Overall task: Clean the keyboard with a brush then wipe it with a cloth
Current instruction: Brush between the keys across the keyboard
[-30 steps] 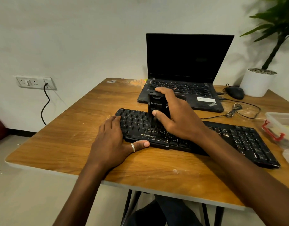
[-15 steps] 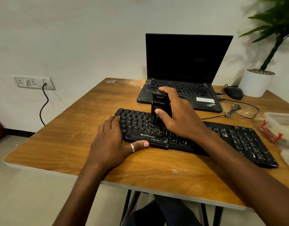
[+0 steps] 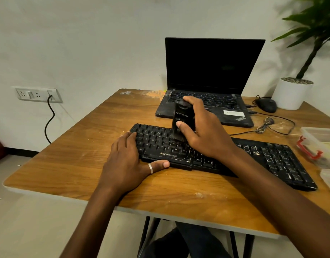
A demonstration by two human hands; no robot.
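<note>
The keyboard (image 3: 225,155) lies across the counter (image 3: 71,157) in front of me, running from near the middle out to my right. My left hand (image 3: 127,164) rests on the keyboard's left end, fingers on its keys, thumb along its near edge. My right hand (image 3: 203,131) has its grip around the brush (image 3: 182,121), which stands upright on the keyboard's left half, just right of my left hand. Behind the keyboard sits the laptop (image 3: 210,86), open. Right of the laptop, behind the keyboard's right end, lie the mouse (image 3: 266,105) and a coiled cable (image 3: 266,125), with the plant pot (image 3: 291,94) further back. A container (image 3: 320,140) sits at the keyboard's right end.
</note>
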